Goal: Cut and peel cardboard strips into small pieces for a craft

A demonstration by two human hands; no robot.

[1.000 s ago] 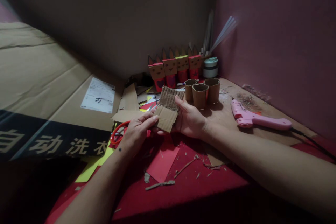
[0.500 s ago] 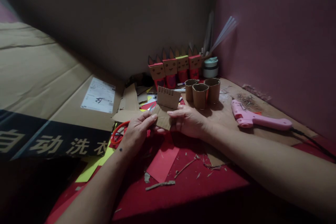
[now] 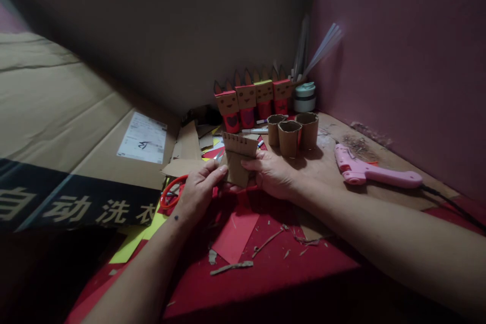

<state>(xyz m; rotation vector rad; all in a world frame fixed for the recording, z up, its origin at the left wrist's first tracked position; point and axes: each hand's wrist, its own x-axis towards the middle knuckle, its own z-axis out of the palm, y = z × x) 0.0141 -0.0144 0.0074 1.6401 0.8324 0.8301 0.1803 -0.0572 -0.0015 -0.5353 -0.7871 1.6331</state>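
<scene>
Between both hands is a folded piece of cardboard (image 3: 240, 159) with a row of short slits along its top edge. My left hand (image 3: 203, 182) grips its lower left side, thumb on the near face. On the right side, my right hand (image 3: 275, 172) pinches it the same way, fingers behind. Below the hands lies a strip of red paper (image 3: 237, 233) on the red table cover. Red-handled scissors (image 3: 170, 193) lie beside my left hand, their blades partly hidden behind it.
Cardboard tubes (image 3: 290, 139) stand behind my right hand. A pink glue gun (image 3: 374, 169) with a black cord lies at right. Several cardboard figures (image 3: 228, 104) and a lidded jar (image 3: 305, 97) stand at the back. A large cardboard box (image 3: 87, 106) fills the left. Cardboard scraps (image 3: 231, 267) litter the front.
The cardboard's slit upper part has tilted and come lower, slightly to the left, so a marker behind shows more. Both hands keep their hold and have hardly moved.
</scene>
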